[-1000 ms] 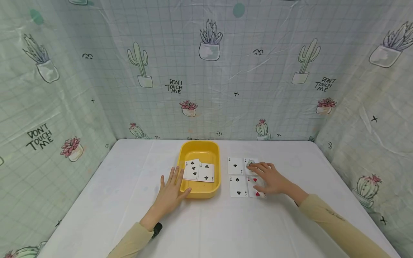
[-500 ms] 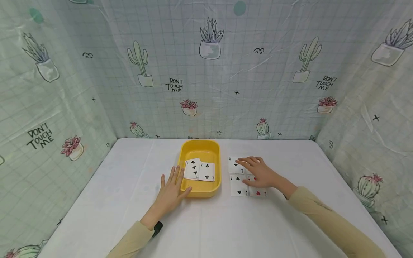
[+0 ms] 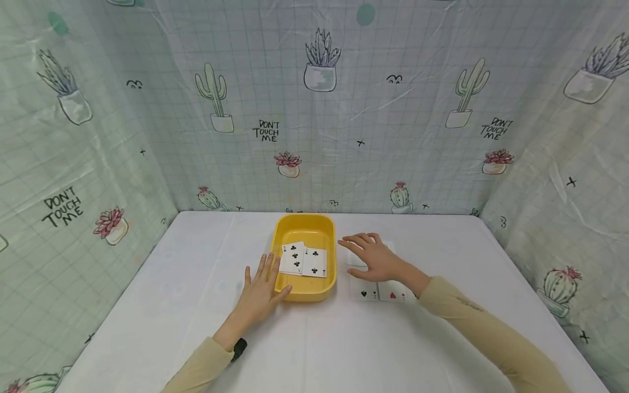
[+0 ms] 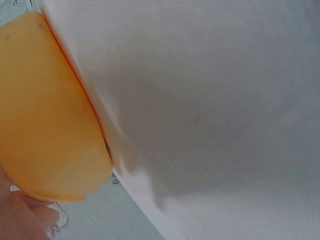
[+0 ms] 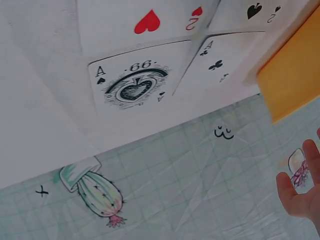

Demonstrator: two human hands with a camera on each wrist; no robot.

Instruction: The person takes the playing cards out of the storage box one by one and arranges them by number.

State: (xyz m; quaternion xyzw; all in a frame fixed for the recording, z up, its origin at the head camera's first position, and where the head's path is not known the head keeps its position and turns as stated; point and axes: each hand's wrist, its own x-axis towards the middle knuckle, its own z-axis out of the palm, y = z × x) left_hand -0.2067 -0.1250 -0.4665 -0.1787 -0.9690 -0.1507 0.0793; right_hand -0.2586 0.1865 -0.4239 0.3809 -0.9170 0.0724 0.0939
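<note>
My left hand [image 3: 257,297] lies with straight, spread fingers at the left rim of a yellow plastic tray [image 3: 309,296]. Inside it are playing cards: a clubs card [image 3: 292,256] overlaps a two of clubs [image 3: 315,263]. Fingers spread and holding nothing, my right hand [image 3: 372,260] hovers right of the tray over four-cornered rows of cards. Partly covered by it in the head view are a two of spades [image 3: 365,293] and a two of hearts [image 3: 393,293]. The right wrist view shows the ace of spades [image 5: 132,82] and ace of clubs [image 5: 216,65] plainly.
A white cloth [image 3: 314,344] covers the table. Cactus-printed sheeting [image 3: 319,136] stands behind the table and along both sides. The table's far edge runs just beyond the tray.
My right hand has moved left across the loose cards, toward the tray, uncovering the right-hand ones partly. The left hand and the tray have stayed in place.
</note>
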